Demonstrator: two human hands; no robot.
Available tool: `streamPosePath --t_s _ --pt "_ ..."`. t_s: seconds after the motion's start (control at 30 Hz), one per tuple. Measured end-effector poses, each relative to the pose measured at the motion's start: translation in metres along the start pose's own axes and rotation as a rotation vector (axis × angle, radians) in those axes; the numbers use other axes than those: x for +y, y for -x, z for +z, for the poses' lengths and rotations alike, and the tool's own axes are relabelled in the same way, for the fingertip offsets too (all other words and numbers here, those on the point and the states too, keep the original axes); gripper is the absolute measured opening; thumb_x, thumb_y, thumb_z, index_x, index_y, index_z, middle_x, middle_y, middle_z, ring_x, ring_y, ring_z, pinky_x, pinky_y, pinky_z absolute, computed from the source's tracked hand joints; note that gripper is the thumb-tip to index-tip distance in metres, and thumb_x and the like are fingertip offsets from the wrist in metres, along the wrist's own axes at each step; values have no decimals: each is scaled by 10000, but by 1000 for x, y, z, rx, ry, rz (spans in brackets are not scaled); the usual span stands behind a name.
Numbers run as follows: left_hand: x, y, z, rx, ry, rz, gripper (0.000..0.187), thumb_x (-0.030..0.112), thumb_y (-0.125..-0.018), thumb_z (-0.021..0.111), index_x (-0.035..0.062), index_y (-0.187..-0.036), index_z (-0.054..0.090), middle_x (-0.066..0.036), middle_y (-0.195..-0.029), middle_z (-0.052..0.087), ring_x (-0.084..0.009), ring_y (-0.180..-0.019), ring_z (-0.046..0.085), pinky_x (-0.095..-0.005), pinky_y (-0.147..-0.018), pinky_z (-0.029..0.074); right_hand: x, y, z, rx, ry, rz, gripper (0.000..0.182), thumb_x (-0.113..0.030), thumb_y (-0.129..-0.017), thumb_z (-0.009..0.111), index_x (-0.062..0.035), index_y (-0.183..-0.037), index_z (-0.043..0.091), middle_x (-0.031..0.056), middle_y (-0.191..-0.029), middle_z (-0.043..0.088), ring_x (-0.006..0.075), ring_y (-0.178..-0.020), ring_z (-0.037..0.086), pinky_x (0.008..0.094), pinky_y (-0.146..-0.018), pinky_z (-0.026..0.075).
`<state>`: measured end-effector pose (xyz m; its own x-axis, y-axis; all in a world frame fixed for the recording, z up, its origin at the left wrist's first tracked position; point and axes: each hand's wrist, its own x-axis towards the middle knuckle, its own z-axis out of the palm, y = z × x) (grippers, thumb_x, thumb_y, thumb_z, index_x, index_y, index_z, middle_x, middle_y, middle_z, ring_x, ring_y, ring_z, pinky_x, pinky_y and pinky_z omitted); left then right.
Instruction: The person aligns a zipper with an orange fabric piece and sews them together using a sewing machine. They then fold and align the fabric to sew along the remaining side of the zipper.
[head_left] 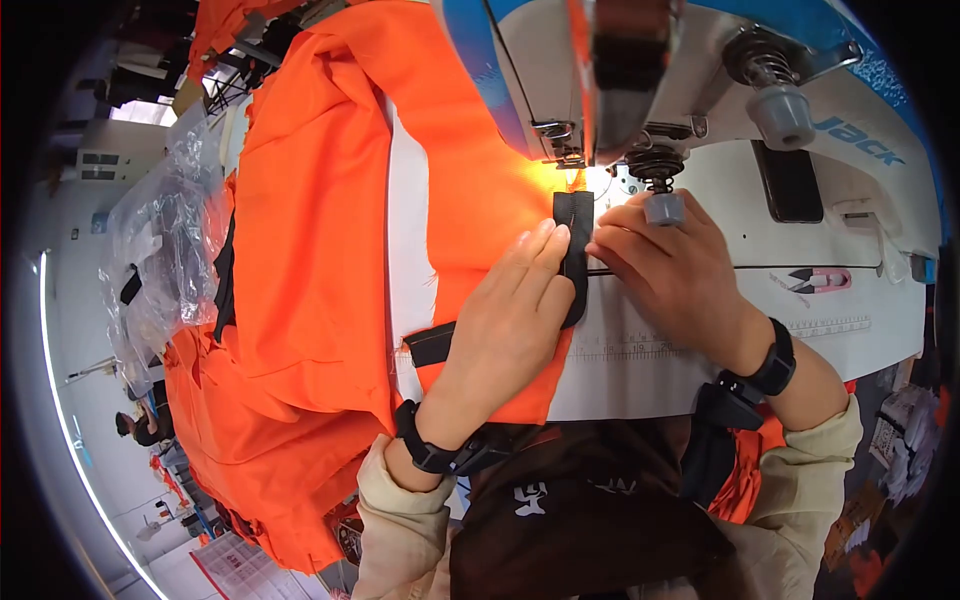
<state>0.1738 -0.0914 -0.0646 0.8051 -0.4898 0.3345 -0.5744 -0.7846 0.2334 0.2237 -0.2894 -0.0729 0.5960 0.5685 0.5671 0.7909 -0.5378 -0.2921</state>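
A black zipper (576, 262) lies along the edge of an orange fabric piece (470, 190), its upper end just below the lit needle area of the sewing machine (572, 150). It bends under my left hand (515, 310), and its other end (430, 345) shows to the left of that hand. My left hand rests flat with fingers stretched out, fingertips on the zipper. Right of the zipper, my right hand (665, 265) has its fingers bent and drawn together, the tips at the zipper's right edge. Whatever they pinch, if anything, is hidden.
More orange fabric (310, 230) hangs over the table's left side, beside a clear plastic bag (165, 240). On the machine bed are a dark phone (788, 180), pink thread snips (822, 280) and a printed ruler scale (830, 325). A thread tension knob (664, 208) hangs close above my right hand.
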Motion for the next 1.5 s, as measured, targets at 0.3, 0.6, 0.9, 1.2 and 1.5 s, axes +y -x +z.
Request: streamPosePath --t_s 0.3,0.6,0.9,1.2,1.5 --pt "-8 -5 -5 60 389 -190 332 -34 -798 646 -2 -1125 605 -155 -1120 635 -321 -1056 618 -376 -913 487 -5 1 -6 83 -96 -141 152 -105 -742 725 -49 -846 629 33 -918 591 200 -926 583 325 -823 504" --pt "-13 -8 -7 102 612 -339 344 -36 -782 640 39 -1117 616 -116 -988 634 -273 -851 599 -356 -760 487 -6 6 8 -23 -97 -59 248 -113 -763 693 21 -969 665 96 -1084 625 241 -1068 590 335 -958 477" --pt "-21 -16 -6 36 34 100 486 5 -647 720 -22 -1125 634 -121 -1194 608 -305 -1156 556 -414 -953 448 -20 9 6 -73 -82 -53 221 -167 -747 704 33 -839 684 94 -1016 606 245 -1088 547 325 -991 449" --pt "-12 -31 -17 109 642 -773 201 134 -876 716 -55 -941 691 -12 -745 652 -61 -679 542 -229 -608 438 -29 14 5 -89 76 -142 238 -167 -790 650 54 -865 696 150 -1023 639 279 -1090 558 353 -1018 429" --pt "-9 -24 -11 137 552 -595 175 44 -853 674 -32 -1010 681 -81 -848 680 -120 -732 608 -264 -654 477 -29 13 6 -104 65 -152 206 -140 -749 648 39 -838 700 146 -1020 638 281 -1084 555 356 -1038 416"
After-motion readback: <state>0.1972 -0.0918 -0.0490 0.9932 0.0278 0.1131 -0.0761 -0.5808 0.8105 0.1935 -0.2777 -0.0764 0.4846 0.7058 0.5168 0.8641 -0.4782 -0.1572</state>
